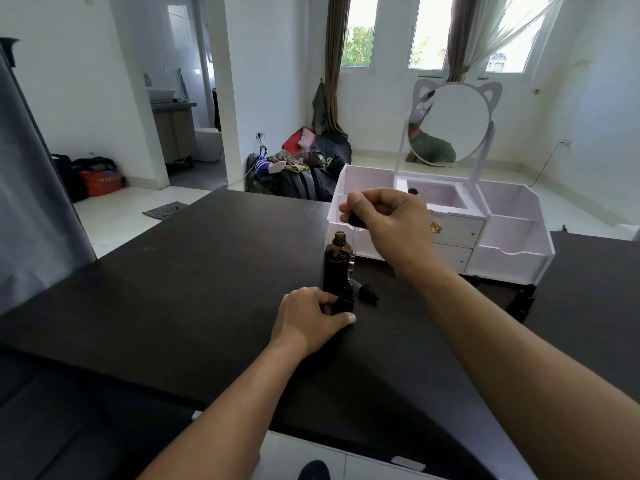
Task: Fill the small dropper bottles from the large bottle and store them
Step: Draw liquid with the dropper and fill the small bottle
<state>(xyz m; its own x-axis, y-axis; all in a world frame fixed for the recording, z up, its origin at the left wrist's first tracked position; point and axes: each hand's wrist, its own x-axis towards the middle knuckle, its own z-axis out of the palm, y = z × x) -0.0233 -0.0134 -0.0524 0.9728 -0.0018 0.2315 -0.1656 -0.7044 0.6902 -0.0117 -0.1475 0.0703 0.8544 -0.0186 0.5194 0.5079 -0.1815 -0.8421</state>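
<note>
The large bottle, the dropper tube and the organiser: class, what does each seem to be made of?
Large bottle: probably amber glass, brown and glossy. Dropper tube: clear glass or plastic, see-through. Organiser: white painted board or plastic, matte flat panels; cannot tell which.

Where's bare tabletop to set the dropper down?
Bare: the dark table left of the left hand and the near strip between the forearms. Crowded: around the large amber bottle, small bottle, loose cap and white organizer.

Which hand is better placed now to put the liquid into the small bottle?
Probably the right hand: it pinches the glass dropper pipette just above the small dark dropper bottle, which the left hand holds on the dark table.
</note>
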